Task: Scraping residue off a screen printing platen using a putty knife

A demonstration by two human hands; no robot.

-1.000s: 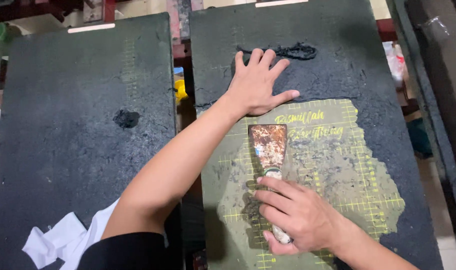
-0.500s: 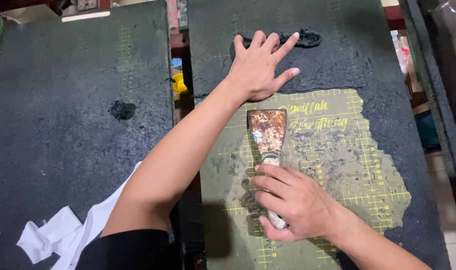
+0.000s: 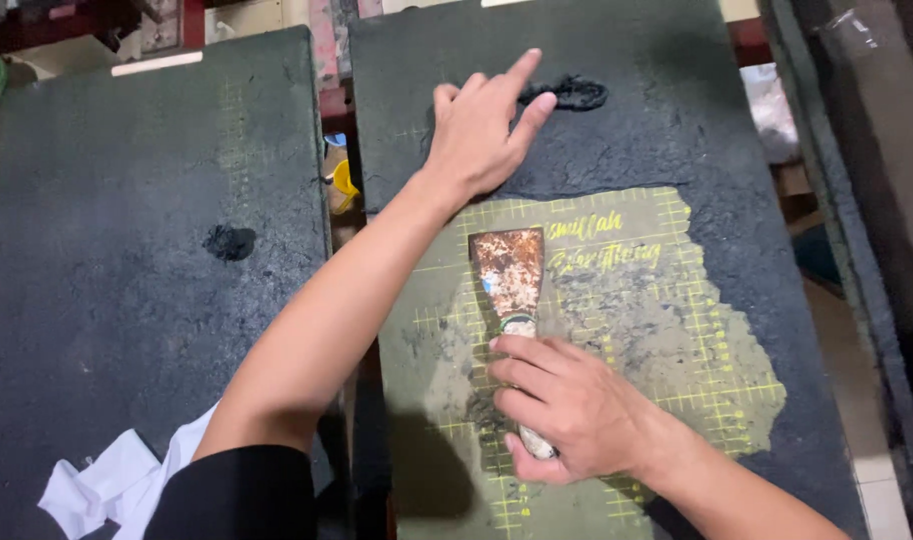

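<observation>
Left hand [image 3: 485, 128] of mine reaches far across the right board [image 3: 677, 130], fingers loosely curled, fingertips pressing its black crust beside a dark lump [image 3: 569, 93]. Near me, my right hand [image 3: 567, 408] wraps tight around the scraper [image 3: 510, 272], its rusty blade lying flat on the bared green grid. I judge a low blade angle and steady bracing scrape cleanest.

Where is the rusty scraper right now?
The scraper lies flat on the scraped green patch of the right-hand board, near the middle of the view. The right hand grips its handle; the left hand presses the board above it.
</observation>
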